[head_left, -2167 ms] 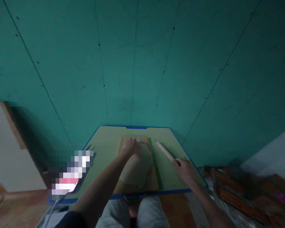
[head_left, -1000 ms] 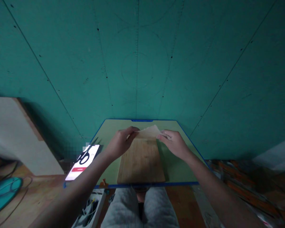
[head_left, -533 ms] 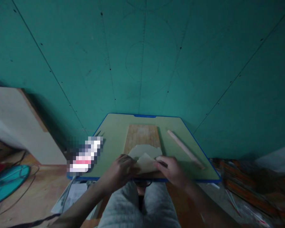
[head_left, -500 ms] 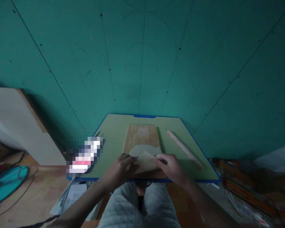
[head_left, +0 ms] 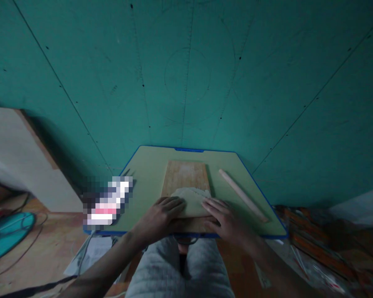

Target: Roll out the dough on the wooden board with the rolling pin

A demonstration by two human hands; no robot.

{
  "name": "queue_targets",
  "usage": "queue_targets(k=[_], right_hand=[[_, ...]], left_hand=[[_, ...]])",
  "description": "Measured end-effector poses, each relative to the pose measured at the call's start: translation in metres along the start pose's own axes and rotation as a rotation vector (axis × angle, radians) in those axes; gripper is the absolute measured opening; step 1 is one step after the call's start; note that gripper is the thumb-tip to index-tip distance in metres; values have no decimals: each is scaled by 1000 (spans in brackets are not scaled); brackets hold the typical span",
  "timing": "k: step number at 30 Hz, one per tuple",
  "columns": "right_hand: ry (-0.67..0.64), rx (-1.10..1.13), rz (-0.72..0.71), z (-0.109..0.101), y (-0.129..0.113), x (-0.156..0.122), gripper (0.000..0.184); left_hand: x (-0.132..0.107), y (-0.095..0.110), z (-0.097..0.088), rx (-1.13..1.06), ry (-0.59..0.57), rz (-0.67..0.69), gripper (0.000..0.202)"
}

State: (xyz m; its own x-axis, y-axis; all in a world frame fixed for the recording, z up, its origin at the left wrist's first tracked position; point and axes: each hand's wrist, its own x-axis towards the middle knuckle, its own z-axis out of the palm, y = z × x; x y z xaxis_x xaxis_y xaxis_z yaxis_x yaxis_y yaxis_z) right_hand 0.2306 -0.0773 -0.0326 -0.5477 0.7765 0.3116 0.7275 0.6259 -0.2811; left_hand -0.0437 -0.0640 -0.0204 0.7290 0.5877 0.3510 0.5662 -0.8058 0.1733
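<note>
A pale, flat sheet of dough (head_left: 192,206) lies folded over on the near part of a wooden cutting board (head_left: 186,176). My left hand (head_left: 166,213) rests on the dough's left edge, fingers stretched out together and lying flat. On the right edge, my right hand (head_left: 220,215) presses down with its fingers spread, the thumb toward me. Neither hand grips the dough. To the right of the board a wooden rolling pin (head_left: 244,195) lies at a slant on the table.
The small table (head_left: 149,165) has a pale green top with a blue rim and stands against a green wall (head_left: 186,74). A blurred-out object (head_left: 108,203) lies on its left side, with a dark pointed tip behind it. A white panel (head_left: 27,161) leans at the left.
The dough's near flap, held up between both hands before, now lies folded down on the sheet. My fingers have let go of it and flattened onto the dough's two sides.
</note>
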Motion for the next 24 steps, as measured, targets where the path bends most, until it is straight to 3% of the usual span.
queue_targets(k=[10, 14, 18, 24], right_hand=[[51, -115, -85, 11, 11, 13, 41], [75, -144, -109, 14, 16, 14, 26], [127, -75, -95, 12, 12, 17, 13], [100, 62, -59, 5, 2, 8, 15]], left_hand=[[4, -8, 4, 65, -37, -72, 43], [5, -9, 2, 25, -28, -51, 26], [2, -10, 0, 3, 7, -16, 21], [-9, -9, -2, -14, 10, 10, 30]])
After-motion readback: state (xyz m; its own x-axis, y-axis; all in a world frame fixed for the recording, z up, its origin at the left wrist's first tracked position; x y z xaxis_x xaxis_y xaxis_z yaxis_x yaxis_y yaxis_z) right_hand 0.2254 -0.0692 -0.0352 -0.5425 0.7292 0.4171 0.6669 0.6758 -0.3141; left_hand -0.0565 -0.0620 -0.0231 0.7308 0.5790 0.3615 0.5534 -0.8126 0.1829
